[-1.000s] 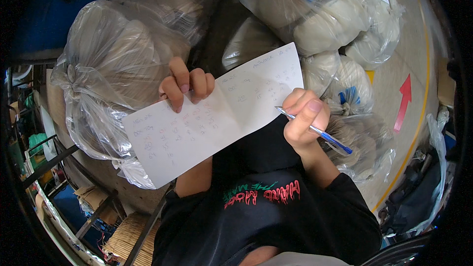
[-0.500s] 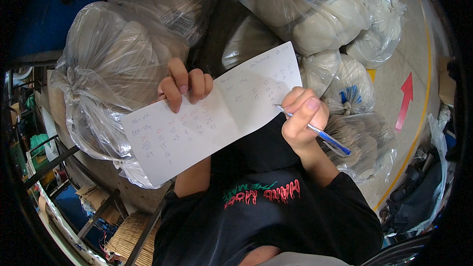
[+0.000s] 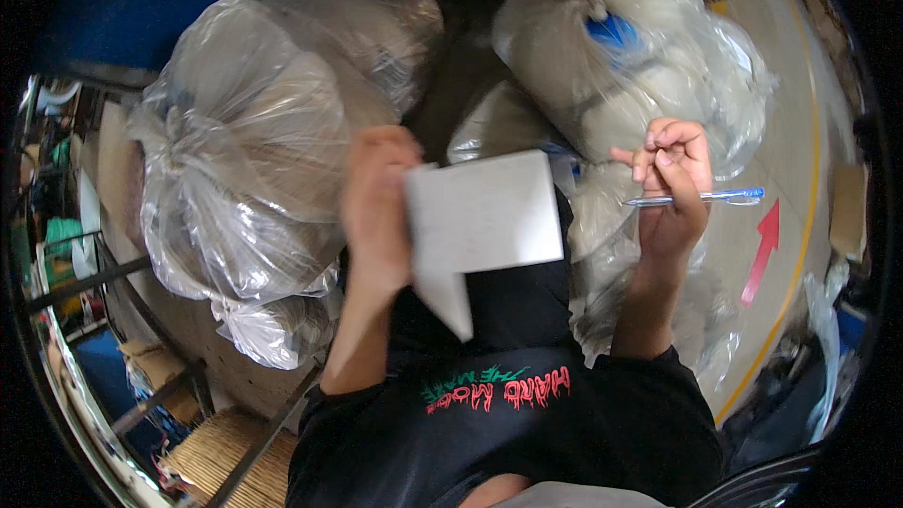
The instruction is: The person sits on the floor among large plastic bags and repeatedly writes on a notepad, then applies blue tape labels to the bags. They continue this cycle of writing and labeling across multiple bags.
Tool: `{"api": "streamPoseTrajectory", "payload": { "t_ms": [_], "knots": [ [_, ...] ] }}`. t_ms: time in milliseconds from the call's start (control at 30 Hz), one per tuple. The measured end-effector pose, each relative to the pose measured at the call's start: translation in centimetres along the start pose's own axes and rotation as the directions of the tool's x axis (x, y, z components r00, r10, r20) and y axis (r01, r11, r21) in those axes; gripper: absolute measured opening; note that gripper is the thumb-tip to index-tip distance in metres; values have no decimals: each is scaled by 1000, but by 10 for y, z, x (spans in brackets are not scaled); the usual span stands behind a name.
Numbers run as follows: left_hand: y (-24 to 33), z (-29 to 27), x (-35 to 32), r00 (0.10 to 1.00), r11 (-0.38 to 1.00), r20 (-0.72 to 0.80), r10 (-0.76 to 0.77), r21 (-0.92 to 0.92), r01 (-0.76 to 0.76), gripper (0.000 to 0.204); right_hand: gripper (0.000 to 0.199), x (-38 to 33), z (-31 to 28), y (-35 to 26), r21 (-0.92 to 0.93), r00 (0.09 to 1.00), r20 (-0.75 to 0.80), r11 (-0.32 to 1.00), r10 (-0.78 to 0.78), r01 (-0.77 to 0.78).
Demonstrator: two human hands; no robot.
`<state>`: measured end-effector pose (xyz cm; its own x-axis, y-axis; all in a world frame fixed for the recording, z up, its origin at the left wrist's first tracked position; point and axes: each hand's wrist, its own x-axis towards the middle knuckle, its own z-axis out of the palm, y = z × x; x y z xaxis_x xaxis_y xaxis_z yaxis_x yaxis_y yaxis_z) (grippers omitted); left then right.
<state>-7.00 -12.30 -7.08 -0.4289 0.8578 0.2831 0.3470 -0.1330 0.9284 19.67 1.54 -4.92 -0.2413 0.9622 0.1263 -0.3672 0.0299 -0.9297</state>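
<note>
My left hand [image 3: 378, 202], smeared by motion, grips a folded white sheet of paper [image 3: 489, 216] by its left edge. One panel of the paper faces up, and another flap hangs down below it; its handwriting is too blurred to make out. On the right, my right hand [image 3: 675, 169] is raised with its fingers curled. A clear ballpoint pen with a blue end [image 3: 738, 196] lies across that hand, held by the thumb and fingers, its tip pointing left toward the paper. The pen and paper are apart.
Large stuffed clear plastic bags [image 3: 254, 122] stand at the left, and more bags [image 3: 640, 85] at the right. A dark metal frame [image 3: 132, 273] is at the lower left. The floor bears a red arrow [image 3: 764, 249] and a yellow line [image 3: 807, 226].
The paper, spread wide before, is now folded smaller in my left hand. My right hand has lifted away from it to the right, and the pen has turned nearly level.
</note>
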Motion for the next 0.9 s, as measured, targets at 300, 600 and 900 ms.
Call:
{"api": "streamPoseTrajectory", "payload": {
  "t_ms": [300,600,900],
  "knots": [
    [10,17,-36,955,955,-205,-214,161,248,14,15,46,60,-7,-457,924,260,878,281,-139],
    [5,-87,-114,798,876,-492,-347,-474,88,17,31,63,249,40,-349,517,847,601,-127,719],
    [36,-117,-144,783,952,-549,-292,-242,186,11,57,77,400,106,-57,72,996,218,-61,974]
  ]
}}
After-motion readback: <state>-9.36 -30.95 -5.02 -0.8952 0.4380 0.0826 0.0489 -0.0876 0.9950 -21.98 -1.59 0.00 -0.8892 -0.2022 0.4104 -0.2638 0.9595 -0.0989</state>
